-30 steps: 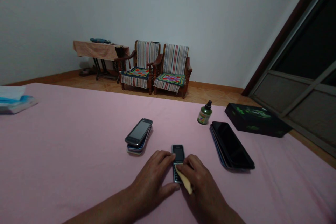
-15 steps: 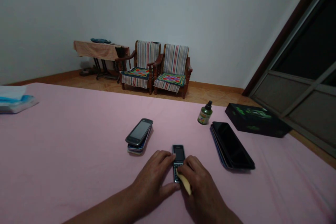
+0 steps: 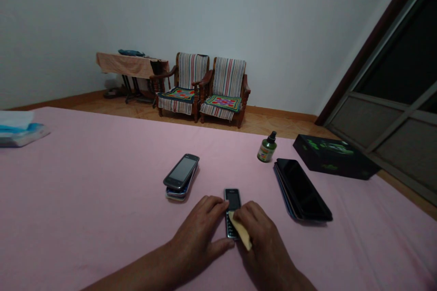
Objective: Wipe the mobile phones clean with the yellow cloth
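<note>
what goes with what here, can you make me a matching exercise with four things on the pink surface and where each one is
Things:
1. keypad phone
2. green bottle
3. black box
4. yellow cloth

Places:
A. far right, beside the window frame
B. under the right hand
C. between the two hands, steadied by the left hand
D. behind the stack of dark tablets

Pairs: 1-C, 2-D, 3-A, 4-B

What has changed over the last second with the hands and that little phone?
Very little. The right hand has slid the yellowish cloth a touch up and down the keypad of the small phone, ending about where it began. The left hand stays pressed against the phone's left edge, steadying it. The stack of phones, the dark tablets, the green bottle and the black box have not moved.
</note>
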A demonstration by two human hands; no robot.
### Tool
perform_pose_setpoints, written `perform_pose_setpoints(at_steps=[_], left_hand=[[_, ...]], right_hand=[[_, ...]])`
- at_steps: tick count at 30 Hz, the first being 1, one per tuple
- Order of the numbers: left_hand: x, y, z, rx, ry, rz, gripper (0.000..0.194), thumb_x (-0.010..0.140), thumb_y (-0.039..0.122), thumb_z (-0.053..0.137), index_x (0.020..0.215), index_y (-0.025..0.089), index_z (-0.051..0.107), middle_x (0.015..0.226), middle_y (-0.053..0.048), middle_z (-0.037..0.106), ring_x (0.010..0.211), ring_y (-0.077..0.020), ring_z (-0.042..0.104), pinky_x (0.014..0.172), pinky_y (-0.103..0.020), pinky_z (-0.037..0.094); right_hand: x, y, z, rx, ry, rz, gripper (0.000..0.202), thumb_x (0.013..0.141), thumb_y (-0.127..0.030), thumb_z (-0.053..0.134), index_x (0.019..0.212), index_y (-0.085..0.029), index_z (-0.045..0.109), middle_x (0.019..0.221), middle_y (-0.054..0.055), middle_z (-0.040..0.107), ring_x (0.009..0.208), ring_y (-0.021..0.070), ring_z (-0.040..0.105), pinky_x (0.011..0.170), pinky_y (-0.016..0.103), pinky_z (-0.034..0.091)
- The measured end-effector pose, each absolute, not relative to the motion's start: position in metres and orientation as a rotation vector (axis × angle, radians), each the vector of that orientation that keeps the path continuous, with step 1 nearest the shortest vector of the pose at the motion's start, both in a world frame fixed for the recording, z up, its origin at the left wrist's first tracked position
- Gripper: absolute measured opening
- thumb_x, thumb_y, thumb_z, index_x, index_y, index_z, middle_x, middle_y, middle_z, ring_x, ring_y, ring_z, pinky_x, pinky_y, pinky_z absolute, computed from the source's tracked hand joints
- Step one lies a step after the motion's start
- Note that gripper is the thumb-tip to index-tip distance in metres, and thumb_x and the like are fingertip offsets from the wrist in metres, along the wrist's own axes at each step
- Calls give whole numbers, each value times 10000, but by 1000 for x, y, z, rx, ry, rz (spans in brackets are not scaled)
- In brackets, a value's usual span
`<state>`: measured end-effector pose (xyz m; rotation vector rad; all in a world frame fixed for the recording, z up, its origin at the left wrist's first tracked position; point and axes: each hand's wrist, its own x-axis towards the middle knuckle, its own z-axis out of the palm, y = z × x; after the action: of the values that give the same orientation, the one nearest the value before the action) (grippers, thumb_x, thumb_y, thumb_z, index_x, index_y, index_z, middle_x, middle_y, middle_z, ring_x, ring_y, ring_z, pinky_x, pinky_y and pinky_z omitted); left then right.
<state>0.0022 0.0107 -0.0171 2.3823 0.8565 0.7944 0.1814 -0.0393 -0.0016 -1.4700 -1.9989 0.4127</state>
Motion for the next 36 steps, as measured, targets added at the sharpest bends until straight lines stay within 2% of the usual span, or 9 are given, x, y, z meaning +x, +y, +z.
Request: perform_pose_setpoints(at_steps=[3, 7, 13, 19, 25, 36], left_hand=[[2, 11, -17, 2383, 855, 785, 603, 778, 214, 784, 1294, 212, 471, 1226, -128, 554, 1123, -289, 528, 963, -464, 475], [2, 12, -17, 2389, 847, 807, 607, 786, 191, 763, 1312, 211, 461, 1235, -129, 554, 1137, -290, 525, 975, -473, 468], [2, 11, -20, 2400, 851, 792, 660, 753, 127, 773, 1319, 217, 445, 1249, -125, 538, 1146, -288, 516, 982, -471, 467], [2, 11, -19, 2393, 844, 804, 659, 761, 153, 785, 1316, 221, 437, 1240, -120, 532, 1136, -285, 512, 979, -464, 465], [2, 11, -19, 2398, 833, 810, 677, 745, 103, 774, 1317, 224, 432, 1239, -117, 530, 1134, -284, 511, 975, -465, 467], [2, 12, -23, 2411, 838, 813, 654, 769, 153, 772, 1327, 220, 437, 1242, -121, 533, 1132, -281, 512, 974, -458, 468]], right_hand=[[180, -39, -3, -1510, -2076, 379, 243, 748, 45, 627, 864, -169, 635, 927, 76, 597, 881, 236, 539, 715, 323, 429], [176, -40, -3, -1570, -2106, 352, 330, 705, 89, 596, 910, -163, 654, 940, 81, 602, 879, 237, 544, 708, 318, 428], [172, -42, 0, -1565, -2096, 391, 317, 730, 55, 595, 953, -163, 654, 986, 85, 607, 918, 245, 537, 739, 333, 432], [173, -42, 0, -1576, -2053, 418, 295, 733, 70, 573, 898, -161, 651, 950, 84, 593, 898, 237, 537, 735, 333, 423], [171, -41, -1, -1574, -2069, 400, 293, 722, 76, 575, 871, -166, 646, 949, 85, 597, 892, 239, 535, 724, 331, 423], [170, -41, 1, -1586, -2044, 431, 304, 720, 83, 563, 871, -166, 648, 949, 85, 593, 900, 238, 538, 726, 325, 431]])
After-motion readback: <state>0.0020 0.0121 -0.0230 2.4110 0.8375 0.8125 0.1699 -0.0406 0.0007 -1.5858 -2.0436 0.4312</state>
